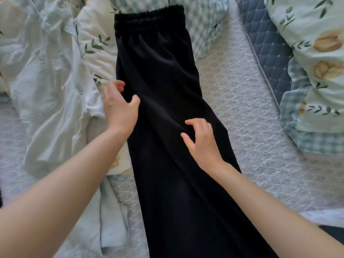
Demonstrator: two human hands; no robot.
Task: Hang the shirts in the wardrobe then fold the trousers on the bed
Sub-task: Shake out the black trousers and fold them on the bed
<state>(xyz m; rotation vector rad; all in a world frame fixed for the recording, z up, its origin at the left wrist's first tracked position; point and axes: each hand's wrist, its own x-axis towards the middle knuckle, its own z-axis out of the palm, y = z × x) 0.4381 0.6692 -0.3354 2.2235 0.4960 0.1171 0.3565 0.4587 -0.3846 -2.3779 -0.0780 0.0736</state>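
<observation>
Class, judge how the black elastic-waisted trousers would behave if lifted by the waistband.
Probably floppy: the black elastic-waisted trousers lie flat with soft creases. Likely light, since the fabric drapes thinly. Its faint sheen suggests it may slide.

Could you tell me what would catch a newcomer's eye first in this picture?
The black trousers dominate: they lie lengthwise down the middle of the bed, with the elastic waistband at the far end. Both hands are over their middle stretch, the left hand at the left edge and the right hand nearer the right. A crumpled pale blue garment lies to the left.
</observation>
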